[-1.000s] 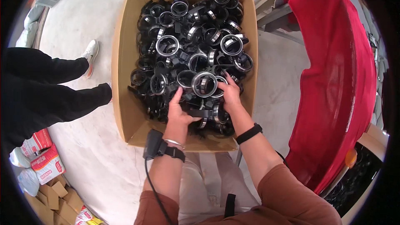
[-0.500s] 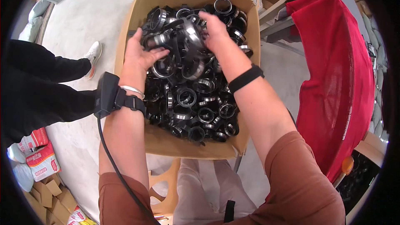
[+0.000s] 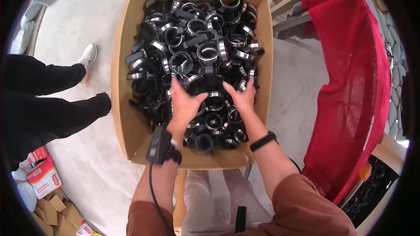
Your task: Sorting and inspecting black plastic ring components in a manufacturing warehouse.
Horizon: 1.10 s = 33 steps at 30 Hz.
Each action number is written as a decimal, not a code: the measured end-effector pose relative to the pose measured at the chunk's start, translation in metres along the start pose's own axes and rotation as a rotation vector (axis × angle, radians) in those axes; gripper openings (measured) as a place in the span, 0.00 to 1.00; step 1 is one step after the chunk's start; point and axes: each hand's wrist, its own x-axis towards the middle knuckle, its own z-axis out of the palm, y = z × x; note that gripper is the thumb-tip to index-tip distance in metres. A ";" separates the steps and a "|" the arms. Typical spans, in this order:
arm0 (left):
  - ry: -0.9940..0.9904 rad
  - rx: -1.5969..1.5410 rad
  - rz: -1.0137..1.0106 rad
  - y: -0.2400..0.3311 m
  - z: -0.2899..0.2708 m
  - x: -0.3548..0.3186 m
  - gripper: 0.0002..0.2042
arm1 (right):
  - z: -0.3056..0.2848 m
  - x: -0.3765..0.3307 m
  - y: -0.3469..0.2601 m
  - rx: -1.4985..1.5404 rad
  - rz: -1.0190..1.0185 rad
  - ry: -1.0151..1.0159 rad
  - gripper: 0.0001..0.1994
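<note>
A cardboard box holds a heap of black rings with shiny silver bands, some with black block-like tabs. Down in the near half of the heap is my left hand, thumb and fingers apart, its fingertips among the rings. To its right, my right hand is spread in the same way, its fingers touching rings near the box's right wall. Between the two thumbs lies a ring with a silver band. Neither hand visibly grips a ring, though some fingertips are partly hidden in the heap.
A person in black trousers stands close at the left. Red cloth hangs over a frame on the right. Another carton with black parts is at the lower right. Packages and folded cardboard lie at the lower left.
Both hands have drawn back toward me from the far half of the heap. The rings they were moving now lie on the pile. The box appears slightly farther left.
</note>
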 end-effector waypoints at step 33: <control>-0.082 -0.237 -0.033 0.158 -0.145 -0.146 0.16 | -0.080 -0.125 -0.074 0.420 -0.249 -0.207 0.17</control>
